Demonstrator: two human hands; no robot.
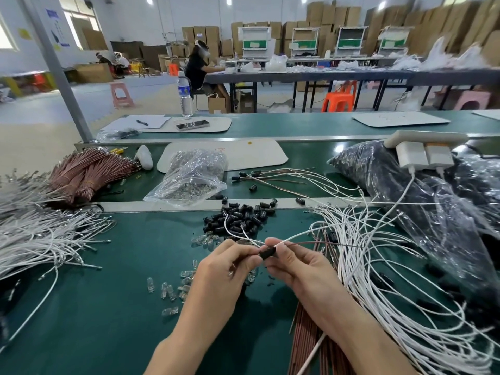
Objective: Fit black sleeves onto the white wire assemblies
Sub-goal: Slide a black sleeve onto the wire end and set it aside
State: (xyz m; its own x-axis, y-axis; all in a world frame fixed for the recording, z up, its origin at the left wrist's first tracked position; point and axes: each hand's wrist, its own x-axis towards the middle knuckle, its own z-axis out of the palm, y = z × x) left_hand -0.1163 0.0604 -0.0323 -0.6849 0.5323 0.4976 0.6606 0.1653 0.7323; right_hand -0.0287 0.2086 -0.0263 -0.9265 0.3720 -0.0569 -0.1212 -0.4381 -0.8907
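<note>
Over the green table my left hand (230, 262) and my right hand (295, 262) meet at a black sleeve (268, 252). Fingers of both hands pinch it, and much of it is hidden by them. A white wire (297, 235) and a brown wire (324, 243) run out of the sleeve to the right. Two thin white leads (230, 231) loop up from my left fingers. A pile of loose black sleeves (240, 216) lies just beyond my hands. Many white wires (378, 266) spread on the right.
Small clear glass bulbs (173, 288) lie scattered by my left wrist. More white wires (40, 239) and a brown wire bundle (89, 171) sit at left. A clear bag of parts (189, 174), large dark bags (433, 198) and a charger block (422, 155) stand behind.
</note>
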